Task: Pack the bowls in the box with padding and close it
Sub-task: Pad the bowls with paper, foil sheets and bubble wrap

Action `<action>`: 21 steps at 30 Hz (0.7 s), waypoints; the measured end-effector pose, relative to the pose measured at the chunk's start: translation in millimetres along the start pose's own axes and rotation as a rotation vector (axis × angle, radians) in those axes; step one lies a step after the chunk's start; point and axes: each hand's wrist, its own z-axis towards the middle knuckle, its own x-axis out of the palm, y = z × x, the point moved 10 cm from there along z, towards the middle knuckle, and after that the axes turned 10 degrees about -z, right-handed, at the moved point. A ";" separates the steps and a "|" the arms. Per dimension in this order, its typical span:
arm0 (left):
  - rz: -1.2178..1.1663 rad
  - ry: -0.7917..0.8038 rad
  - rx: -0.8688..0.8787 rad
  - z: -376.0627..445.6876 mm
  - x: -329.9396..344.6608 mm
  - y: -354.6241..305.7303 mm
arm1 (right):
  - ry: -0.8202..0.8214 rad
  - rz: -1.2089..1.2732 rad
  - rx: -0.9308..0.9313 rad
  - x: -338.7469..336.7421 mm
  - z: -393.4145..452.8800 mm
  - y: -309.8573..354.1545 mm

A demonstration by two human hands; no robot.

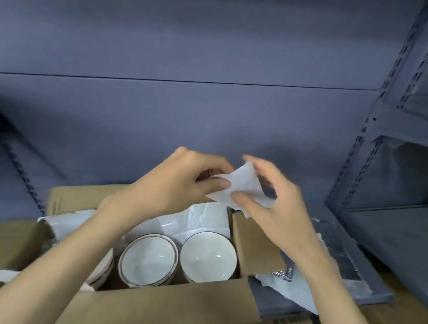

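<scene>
- Open cardboard box (157,311), flaps spread, white padding paper (198,222) lining the far side.
- Inside, white bowls (208,255) with dark rims, upright, side by side in stacks; a third stack half hidden under the left forearm.
- Above the box: left hand (176,184) and right hand (274,204) both pinching a small white sheet (242,187).
- Padding step, seemingly; next, probably spreading the sheet and laying it over the bowls.

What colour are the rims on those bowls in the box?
Dark brown rims on white bowls, clearest in the head view.
</scene>
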 end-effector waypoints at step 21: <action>0.303 0.329 -0.567 -183.8 -19.8 127.9 | 0.546 0.151 0.146 173.3 -63.1 -14.5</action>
